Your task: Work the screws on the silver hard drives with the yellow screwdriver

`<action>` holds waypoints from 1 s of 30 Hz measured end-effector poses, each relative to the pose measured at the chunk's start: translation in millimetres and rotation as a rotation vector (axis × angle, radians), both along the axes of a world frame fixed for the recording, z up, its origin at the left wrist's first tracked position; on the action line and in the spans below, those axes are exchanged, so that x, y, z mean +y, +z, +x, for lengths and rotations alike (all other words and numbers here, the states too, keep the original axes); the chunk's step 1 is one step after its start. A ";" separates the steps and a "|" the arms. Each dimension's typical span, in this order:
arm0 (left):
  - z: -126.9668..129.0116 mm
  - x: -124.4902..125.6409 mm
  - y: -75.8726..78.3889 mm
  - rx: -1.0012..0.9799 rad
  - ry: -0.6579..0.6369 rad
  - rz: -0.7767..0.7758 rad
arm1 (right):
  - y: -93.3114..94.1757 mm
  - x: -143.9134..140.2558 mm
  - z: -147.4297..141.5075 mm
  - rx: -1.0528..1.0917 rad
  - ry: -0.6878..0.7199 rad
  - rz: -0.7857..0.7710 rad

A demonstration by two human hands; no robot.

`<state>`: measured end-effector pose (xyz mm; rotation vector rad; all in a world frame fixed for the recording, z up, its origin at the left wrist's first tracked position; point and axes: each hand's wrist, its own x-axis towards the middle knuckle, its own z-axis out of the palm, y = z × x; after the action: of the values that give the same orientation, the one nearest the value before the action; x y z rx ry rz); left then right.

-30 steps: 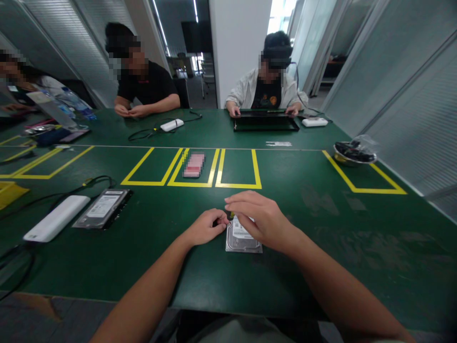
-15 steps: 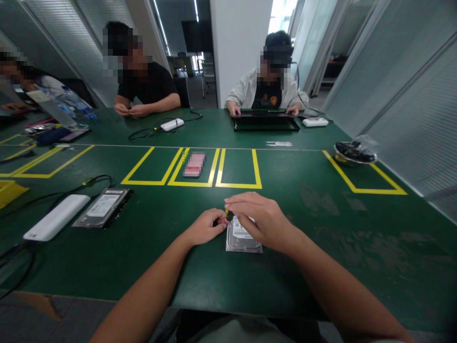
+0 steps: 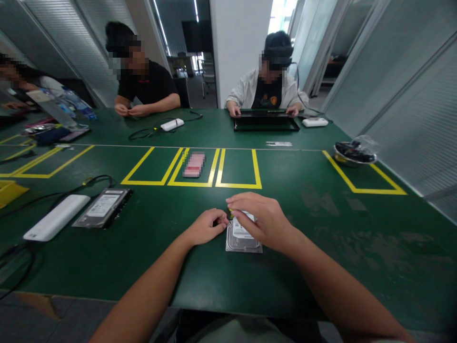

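Observation:
A silver hard drive (image 3: 241, 240) lies flat on the green table (image 3: 321, 224) in front of me. My right hand (image 3: 262, 218) hovers over its far end, fingers curled around a small yellow-and-black tool (image 3: 230, 213) that stands at the drive's far left corner. My left hand (image 3: 207, 227) rests on the table at the drive's left edge, its fingertips pinched together against that same corner. What lies under the fingertips is hidden.
A second hard drive (image 3: 103, 207) and a white box (image 3: 56, 217) with cables lie at left. Yellow taped rectangles (image 3: 237, 167) mark the table middle; a pink item (image 3: 193, 165) sits in one. A metal bowl (image 3: 353, 153) stands at right. Three people sit across, one at a black tray (image 3: 266, 124).
My right hand's fingers have shifted slightly around the small tool at the drive's corner. My left hand and the drive have stayed in place.

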<state>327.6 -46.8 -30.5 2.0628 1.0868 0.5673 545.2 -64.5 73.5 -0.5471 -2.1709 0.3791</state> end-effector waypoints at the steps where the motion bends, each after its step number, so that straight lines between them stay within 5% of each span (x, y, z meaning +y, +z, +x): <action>1: -0.1 -0.1 0.3 0.001 0.001 0.002 | -0.4 0.5 -0.3 -0.009 -0.015 0.001; 6: -0.1 -0.6 1.7 -0.009 0.005 -0.014 | -2.4 1.6 -1.8 -0.056 -0.086 0.005; 13: 0.6 -0.2 -1.9 -0.019 0.013 -0.008 | -4.0 1.3 -2.7 0.028 -0.002 -0.013; 19: 0.4 -0.5 0.1 -0.017 0.001 0.012 | -5.1 4.0 -2.7 -0.012 -0.112 -0.003; 30: 0.1 0.3 -1.6 -0.010 0.002 0.015 | -4.6 4.0 -3.0 0.025 -0.013 -0.024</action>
<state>327.7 -46.5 -32.1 2.0696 1.0818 0.5880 542.3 -60.5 68.9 -0.5667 -2.1403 0.4031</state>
